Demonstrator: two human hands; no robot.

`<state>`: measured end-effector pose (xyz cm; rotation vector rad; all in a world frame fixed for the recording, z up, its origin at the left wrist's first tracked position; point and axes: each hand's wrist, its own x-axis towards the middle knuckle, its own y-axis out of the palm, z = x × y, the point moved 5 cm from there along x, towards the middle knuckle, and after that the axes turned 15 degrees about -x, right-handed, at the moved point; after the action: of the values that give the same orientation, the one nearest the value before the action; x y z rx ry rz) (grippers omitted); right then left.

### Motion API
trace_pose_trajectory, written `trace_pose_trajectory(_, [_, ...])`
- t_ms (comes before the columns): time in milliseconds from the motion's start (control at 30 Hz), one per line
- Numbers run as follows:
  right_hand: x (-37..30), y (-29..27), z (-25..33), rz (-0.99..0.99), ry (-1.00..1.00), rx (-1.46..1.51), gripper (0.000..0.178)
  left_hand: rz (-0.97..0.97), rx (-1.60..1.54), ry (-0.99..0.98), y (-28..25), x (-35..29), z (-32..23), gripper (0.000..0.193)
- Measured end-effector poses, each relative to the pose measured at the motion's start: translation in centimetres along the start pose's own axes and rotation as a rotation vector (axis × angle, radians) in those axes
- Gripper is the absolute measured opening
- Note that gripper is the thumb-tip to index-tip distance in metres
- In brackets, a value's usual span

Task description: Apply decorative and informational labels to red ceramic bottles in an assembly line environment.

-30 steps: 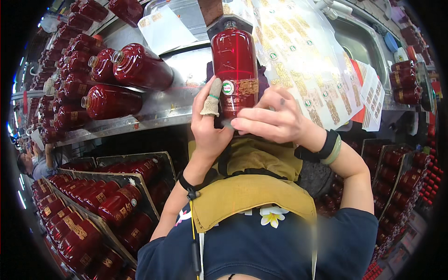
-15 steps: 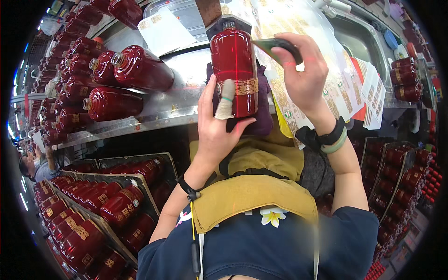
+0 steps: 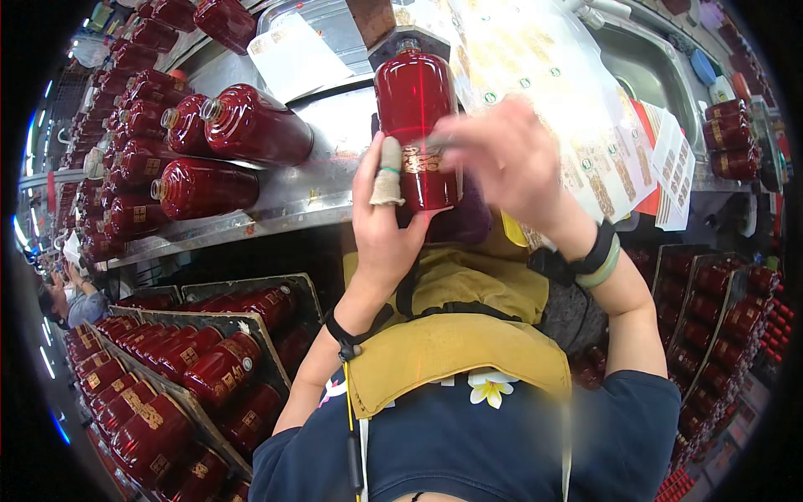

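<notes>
A glossy dark red bottle [image 3: 407, 92] lies on its side, its neck pointing away from me against a metal-edged block [image 3: 407, 38]. My left hand [image 3: 383, 230] is closed around its near left side, with a cloth finger cover [image 3: 387, 174] on one finger. A gold decal [image 3: 414, 159] sits on the bottle's lower part, crossed by red light lines. Over the decal's right edge, my right hand [image 3: 514, 163] is smeared by motion. It grips a dark, flat scraper [image 3: 452, 138], mostly hidden by the fingers and blur.
Several red bottles [image 3: 259, 125] lie on the metal bench to the left. Sheets of gold decals [image 3: 535, 67] spread to the right, beside a metal sink [image 3: 640, 63]. Crates of decorated bottles [image 3: 222, 368] stand low at left; stacked racks [image 3: 711, 309] stand at right.
My right hand has moved left and down with the scraper, from beside the bottle onto the gold decal. My left hand stays on the bottle, which has shifted slightly.
</notes>
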<state>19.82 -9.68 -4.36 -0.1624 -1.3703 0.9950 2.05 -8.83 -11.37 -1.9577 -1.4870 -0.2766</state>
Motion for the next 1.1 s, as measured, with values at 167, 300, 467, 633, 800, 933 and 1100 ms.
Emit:
trace_pose_trajectory(167, [1.2, -2.1, -3.5, -0.198, 0.182, -0.052, 0.02, 0.138, 0.164, -0.011, 1.1, 0.8, -1.8, 0.087])
trace_pose_trajectory(300, [0.9, -1.1, -3.4, -0.169, 0.248, -0.029, 0.021, 0.194, 0.359, -0.011, 2.5, 1.3, -3.2, 0.083])
trace_pose_trajectory(467, [-1.3, 1.0, -1.5, -0.075, -0.126, -0.2, 0.019, 0.031, 0.047, -0.051, 0.6, 1.0, -1.6, 0.087])
trace_pose_trajectory(633, [-1.3, 1.8, -0.1, 0.043, -0.117, 0.097, 0.018, 0.014, -0.041, -0.074, -0.3, 0.2, 0.5, 0.082])
trace_pose_trajectory(800, [-1.9, 1.9, -1.7, -0.062, -0.206, -0.191, 0.017, 0.042, -0.106, -0.16, -0.3, -0.2, 2.0, 0.087])
trace_pose_trajectory(933, [-2.1, 1.0, 1.2, 0.067, -0.294, 0.067, 0.018, 0.113, -0.098, -0.144, -0.5, -0.4, 1.9, 0.093])
trace_pose_trajectory(1100, [0.1, -1.0, -4.2, -0.187, 0.186, -0.035, 0.023, 0.181, 0.106, -0.077, 0.9, 0.9, -0.9, 0.091])
